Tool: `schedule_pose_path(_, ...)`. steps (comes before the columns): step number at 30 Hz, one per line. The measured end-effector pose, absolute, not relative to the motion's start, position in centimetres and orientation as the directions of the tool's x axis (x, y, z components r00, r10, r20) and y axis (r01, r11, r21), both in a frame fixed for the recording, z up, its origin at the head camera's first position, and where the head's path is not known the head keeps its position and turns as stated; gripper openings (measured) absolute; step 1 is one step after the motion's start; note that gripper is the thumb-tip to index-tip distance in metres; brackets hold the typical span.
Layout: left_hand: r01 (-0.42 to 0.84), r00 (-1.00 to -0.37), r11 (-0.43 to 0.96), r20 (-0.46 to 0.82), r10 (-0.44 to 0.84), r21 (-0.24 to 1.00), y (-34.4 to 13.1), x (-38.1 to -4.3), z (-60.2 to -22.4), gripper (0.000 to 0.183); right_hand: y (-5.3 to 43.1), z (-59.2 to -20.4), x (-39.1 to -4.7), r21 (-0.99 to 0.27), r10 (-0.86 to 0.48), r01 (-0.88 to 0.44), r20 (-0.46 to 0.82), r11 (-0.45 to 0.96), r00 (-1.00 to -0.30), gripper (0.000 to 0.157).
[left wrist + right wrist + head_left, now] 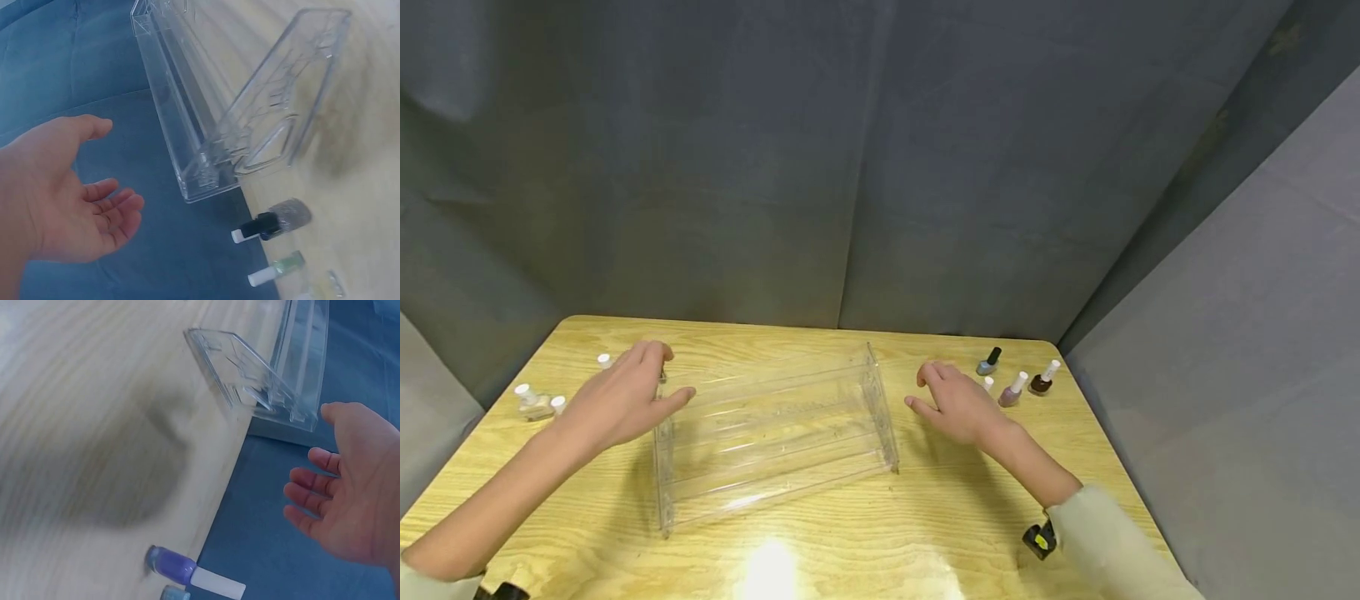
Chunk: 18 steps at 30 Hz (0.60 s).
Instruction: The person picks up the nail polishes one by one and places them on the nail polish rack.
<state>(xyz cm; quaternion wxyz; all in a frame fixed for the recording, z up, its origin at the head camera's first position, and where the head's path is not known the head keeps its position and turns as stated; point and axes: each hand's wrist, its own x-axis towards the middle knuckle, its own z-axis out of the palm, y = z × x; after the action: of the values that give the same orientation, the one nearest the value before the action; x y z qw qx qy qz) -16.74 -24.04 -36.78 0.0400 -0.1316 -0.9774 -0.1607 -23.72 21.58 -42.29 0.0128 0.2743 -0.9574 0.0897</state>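
Standing on table (pixel 985 533), head view: clear tiered rack (pixel 775 437), left hand (pixel 627 392) and right hand (pixel 958 404) either side, both loosely spread | left wrist: glittery grey inside black-capped bottle (pixel 278 220), near rack | right wrist: purple inside white-capped bottle (pixel 187 570)

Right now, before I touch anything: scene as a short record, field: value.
surface: wood-grain table
center: clear tiered rack
left hand: at the rack's left end, holding nothing
right hand: right of the rack, apart from it, holding nothing
right side: blue bottle, black cap; mauve bottle and dark bottle, white caps
left side: pale bottle, white cap; others partly hidden
backdrop: gray-blue cloth
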Motion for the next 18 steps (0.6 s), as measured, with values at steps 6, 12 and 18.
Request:
schedule_pose_path(6,0.208,-0.978,0.907,0.053,0.203,0.365,-24.8,-14.6,-38.5,0.067,21.4,-43.7,-22.6,-0.179,-0.548,-0.542,0.018,0.821,-0.837,0.041)
schedule_pose_path(12,0.100,-0.984,0.913,-0.099,0.151,0.395,-25.6,-13.1,-40.3,0.080,21.0,-45.5,-21.8,-0.197,-0.586,-0.573,-0.010,0.796,-0.810,0.042)
schedule_pose_path(18,0.027,-0.967,0.902,-0.217,0.133,0.430,-25.5,-12.4,-42.1,0.082,20.4,-47.0,-21.3,-0.218,-0.624,-0.605,-0.025,0.766,-0.781,0.037)
